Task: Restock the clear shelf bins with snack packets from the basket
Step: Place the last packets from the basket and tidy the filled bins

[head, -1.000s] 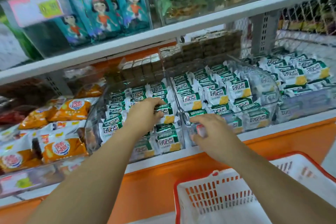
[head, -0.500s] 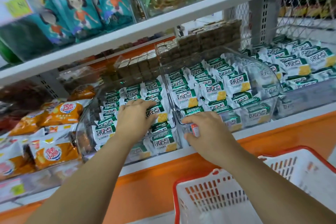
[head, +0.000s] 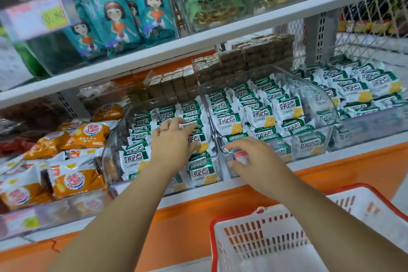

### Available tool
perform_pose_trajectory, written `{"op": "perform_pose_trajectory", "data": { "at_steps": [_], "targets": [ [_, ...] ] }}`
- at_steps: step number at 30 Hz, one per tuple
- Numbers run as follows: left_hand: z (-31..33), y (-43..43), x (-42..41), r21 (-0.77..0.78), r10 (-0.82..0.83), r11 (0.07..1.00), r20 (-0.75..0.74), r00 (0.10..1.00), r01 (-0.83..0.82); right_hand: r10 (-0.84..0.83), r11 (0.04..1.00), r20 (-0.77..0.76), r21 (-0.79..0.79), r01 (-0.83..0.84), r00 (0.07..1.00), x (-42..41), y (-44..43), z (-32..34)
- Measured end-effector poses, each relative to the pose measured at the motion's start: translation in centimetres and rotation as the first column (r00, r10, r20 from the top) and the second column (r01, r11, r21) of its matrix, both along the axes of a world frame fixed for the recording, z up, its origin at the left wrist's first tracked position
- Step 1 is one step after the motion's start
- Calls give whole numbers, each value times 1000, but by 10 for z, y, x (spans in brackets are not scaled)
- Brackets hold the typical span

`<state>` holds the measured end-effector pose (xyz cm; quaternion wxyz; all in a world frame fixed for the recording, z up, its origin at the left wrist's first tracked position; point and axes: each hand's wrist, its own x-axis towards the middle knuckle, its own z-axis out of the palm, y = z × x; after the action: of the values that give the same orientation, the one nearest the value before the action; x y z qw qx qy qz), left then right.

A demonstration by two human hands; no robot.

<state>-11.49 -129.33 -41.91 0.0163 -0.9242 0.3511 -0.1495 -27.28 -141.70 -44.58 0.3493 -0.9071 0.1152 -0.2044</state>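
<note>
**Both Hands at the Shelf Bins**

The left hand lay in the left clear plastic bin. Its grip was slack, with fingers straight and spread, pressing on the green-and-white foil snack packets stacked there and closed round none of them. The right hand was at the front lip of the middle clear plastic bin, its grip curled — index finger over the rim, thumb below, pinching the clear front wall by a small red-and-white tag. The same packets filled that bin. The 2 bins stood just beside each other on the white shelf. The white slatted plastic basket with a red rim sat below the shelf, under the right forearm. Orange-and-white snack bags lay left of the bins.
</note>
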Motion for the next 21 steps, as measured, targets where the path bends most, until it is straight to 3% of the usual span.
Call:
{"op": "perform_pose_trajectory", "data": {
  "at_steps": [3, 6, 9, 13, 17, 21],
  "targets": [
    [-7, 15, -29, -332, -146, 926, 122, 982, 179, 23, 994, 38, 110, -27, 999, -14, -6, 12],
    [-31, 34, -62, -501, -373, 767, 160, 914, 400, 116, 989, -110, 107, -104, 987, -31, -13, 15],
    [-75, 45, -83, -463, -518, 759, -2, 856, 458, 201, 980, -380, 76, -186, 903, -41, -16, -10],
    [-145, 51, -90, -340, -504, 837, -171, 846, 430, 234, 969, -646, 96, -228, 727, -54, -22, -86],
    [-200, 54, -89, -297, -426, 897, -392, 815, 326, 185, 981, -774, 109, -161, 606, -71, -26, -175],
    [-232, 53, -92, -262, -452, 890, -407, 794, 372, 194, 973, -902, 127, -191, 385, -96, -17, -261]
  ]
}}
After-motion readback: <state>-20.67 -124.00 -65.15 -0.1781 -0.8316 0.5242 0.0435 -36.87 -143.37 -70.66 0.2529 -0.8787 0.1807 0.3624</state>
